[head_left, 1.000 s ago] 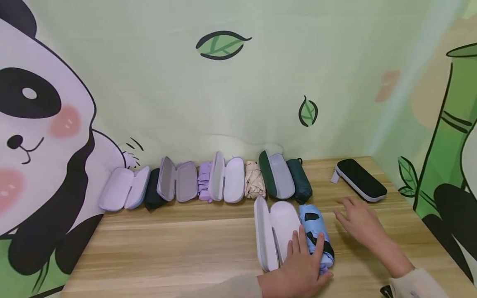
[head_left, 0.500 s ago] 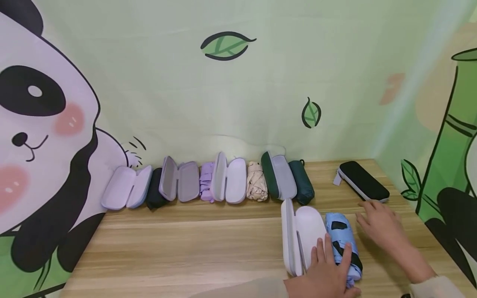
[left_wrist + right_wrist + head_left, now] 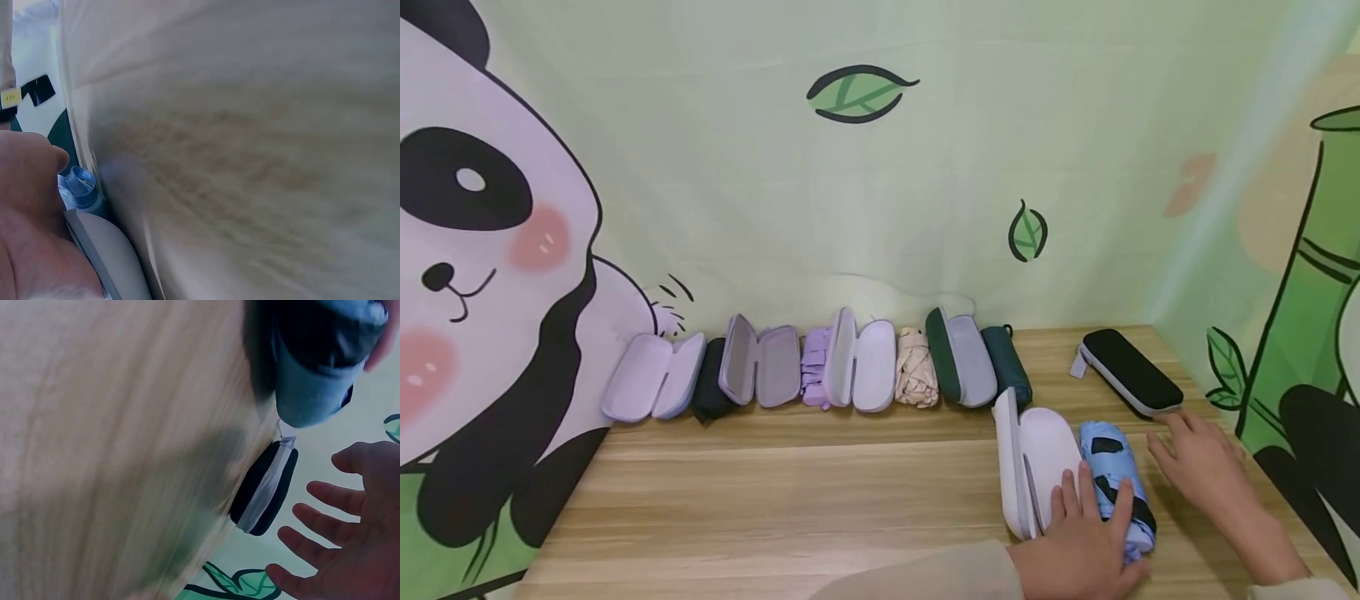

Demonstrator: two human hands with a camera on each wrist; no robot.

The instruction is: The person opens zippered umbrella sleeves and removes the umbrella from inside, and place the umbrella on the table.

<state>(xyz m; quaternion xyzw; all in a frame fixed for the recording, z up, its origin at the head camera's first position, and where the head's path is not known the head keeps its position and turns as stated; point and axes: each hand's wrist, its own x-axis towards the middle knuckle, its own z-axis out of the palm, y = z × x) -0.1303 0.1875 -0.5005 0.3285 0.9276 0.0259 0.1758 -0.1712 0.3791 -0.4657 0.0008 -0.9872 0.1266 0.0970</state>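
Observation:
My left hand (image 3: pixel 1078 546) lies over an open white glasses case (image 3: pixel 1051 450) and the blue folded umbrella (image 3: pixel 1112 467) beside it. Its fingers are straight, touching the inside of the case and the umbrella. In the left wrist view, part of the left hand (image 3: pixel 34 219) shows next to the case's pale edge (image 3: pixel 112 253). My right hand (image 3: pixel 1206 462) is to the right of the umbrella, fingertips just below the near end of a closed black zip case (image 3: pixel 1131 372). In the right wrist view, the right hand (image 3: pixel 350 531) has its fingers spread, holding nothing.
Along the back of the wooden table (image 3: pixel 775 500) runs a row of open glasses cases, such as a grey one (image 3: pixel 778 367) and a green one (image 3: pixel 973 362). Folded umbrellas stand between them: black (image 3: pixel 711 383), purple (image 3: pixel 816 367), beige (image 3: pixel 916 371), dark green (image 3: pixel 1009 367).
The white glasses case and blue umbrella have slid right together under my left hand. My right hand has also moved right, toward the near end of the black zip case.

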